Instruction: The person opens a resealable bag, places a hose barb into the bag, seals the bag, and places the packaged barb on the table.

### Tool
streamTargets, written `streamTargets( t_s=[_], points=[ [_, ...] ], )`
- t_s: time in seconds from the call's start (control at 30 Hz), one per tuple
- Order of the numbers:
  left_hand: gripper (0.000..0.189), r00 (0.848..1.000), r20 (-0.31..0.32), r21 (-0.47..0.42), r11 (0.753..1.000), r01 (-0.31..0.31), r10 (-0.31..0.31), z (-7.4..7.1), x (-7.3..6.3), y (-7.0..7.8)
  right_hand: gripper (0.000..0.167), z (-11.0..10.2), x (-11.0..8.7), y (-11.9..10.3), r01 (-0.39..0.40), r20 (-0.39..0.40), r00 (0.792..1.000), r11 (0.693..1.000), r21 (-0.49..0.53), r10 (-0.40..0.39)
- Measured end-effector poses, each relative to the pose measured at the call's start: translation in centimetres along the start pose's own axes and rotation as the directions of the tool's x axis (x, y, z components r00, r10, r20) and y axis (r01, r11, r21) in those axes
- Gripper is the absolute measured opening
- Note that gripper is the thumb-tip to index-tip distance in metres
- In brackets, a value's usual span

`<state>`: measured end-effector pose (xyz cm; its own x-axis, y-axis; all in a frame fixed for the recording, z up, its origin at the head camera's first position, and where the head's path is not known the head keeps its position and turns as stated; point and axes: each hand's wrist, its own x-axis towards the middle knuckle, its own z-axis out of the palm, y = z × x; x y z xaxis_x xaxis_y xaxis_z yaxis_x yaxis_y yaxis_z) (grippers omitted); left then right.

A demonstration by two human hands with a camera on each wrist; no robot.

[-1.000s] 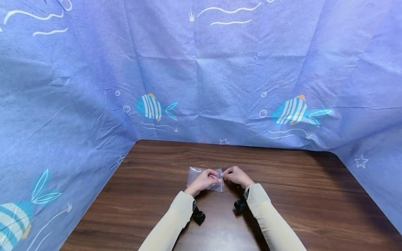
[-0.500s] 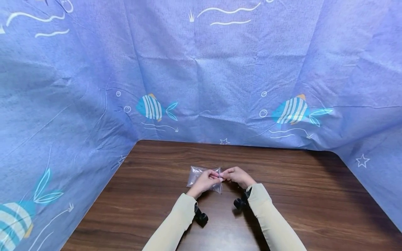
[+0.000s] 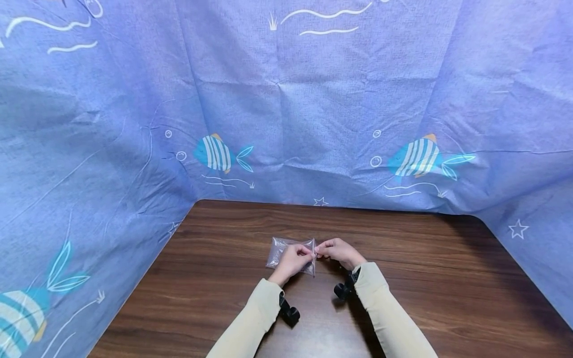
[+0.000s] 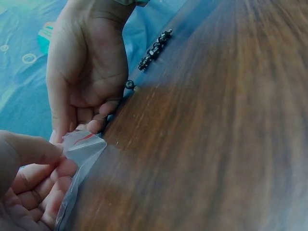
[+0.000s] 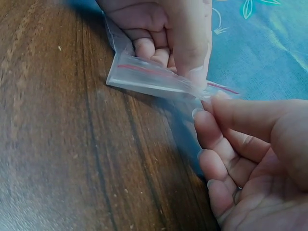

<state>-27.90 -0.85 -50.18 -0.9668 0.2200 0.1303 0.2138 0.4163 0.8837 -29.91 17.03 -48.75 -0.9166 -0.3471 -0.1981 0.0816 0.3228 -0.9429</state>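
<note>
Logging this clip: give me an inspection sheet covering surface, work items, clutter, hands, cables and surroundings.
Surface: brown wood-grain table.
Work items: clear plastic bag, red-striped near one end.
Clutter: small dark cluster with bright specks beyond the bag in the left wrist view; too small to identify.
Left hand: pinches the bag near its striped end.
Right hand: pinches the same end.
Cables: nothing seen.
Surroundings: blue cloth backdrop with fish and star prints, creased.
</note>
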Motion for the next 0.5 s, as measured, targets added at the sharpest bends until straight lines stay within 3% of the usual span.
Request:
streamTargets(
  t_s=[0.23,0.5],
  points=[
    [0.009,1.000,-0.008,0.008,1.000,-0.023,0.023,0.04,0.04,-0.17,0.020,0.23,-0.02,-0.18,-0.027,-0.040,0.999,0.999,-0.032,0.026],
    [0.009,1.000,0.002,0.007,1.000,0.006,-0.006,0.00,0.19,-0.09,0.020,0.26,-0.12,-0.29,-0.010,-0.022,1.000,0.998,-0.068,0.008]
  ],
)
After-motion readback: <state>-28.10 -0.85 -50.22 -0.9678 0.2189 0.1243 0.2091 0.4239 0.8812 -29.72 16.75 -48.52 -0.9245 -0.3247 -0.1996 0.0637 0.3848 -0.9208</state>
